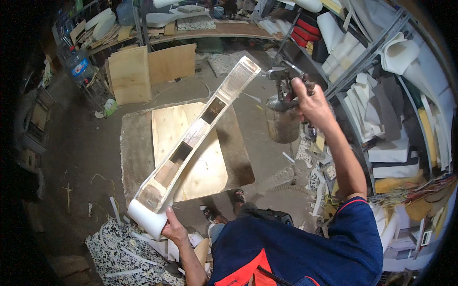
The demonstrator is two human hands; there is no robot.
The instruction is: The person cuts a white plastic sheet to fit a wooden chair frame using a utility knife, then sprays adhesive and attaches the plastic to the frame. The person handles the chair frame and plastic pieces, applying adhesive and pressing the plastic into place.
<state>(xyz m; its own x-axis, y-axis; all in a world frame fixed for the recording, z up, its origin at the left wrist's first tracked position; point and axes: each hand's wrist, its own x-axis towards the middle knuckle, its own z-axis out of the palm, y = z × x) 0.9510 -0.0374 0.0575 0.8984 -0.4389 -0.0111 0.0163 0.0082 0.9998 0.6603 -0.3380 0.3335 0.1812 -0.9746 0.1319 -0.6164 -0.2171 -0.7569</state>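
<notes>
My left hand (175,229) is closed on the near end of a long wooden frame (194,135), where white foam (145,218) wraps round it. The frame slants up and away to the right, with square openings between its blocks. Out to the right, my right hand (312,102) grips a spray gun (285,86) by its handle, fingers wrapped round it. A dull round cup (285,127) hangs beneath the gun. The gun is apart from the frame's far end. Below the frame, a pale plywood panel (210,164) lies on a worn square tabletop (136,133).
Metal shelving (336,86) with foam sheets and offcuts stands at the right. A coiled hose (284,177) hangs near the table's right side. Speckled foam (129,252) and scraps lie at the lower left. Plywood boards (129,76) lean at the back left, beside a water jug (80,66).
</notes>
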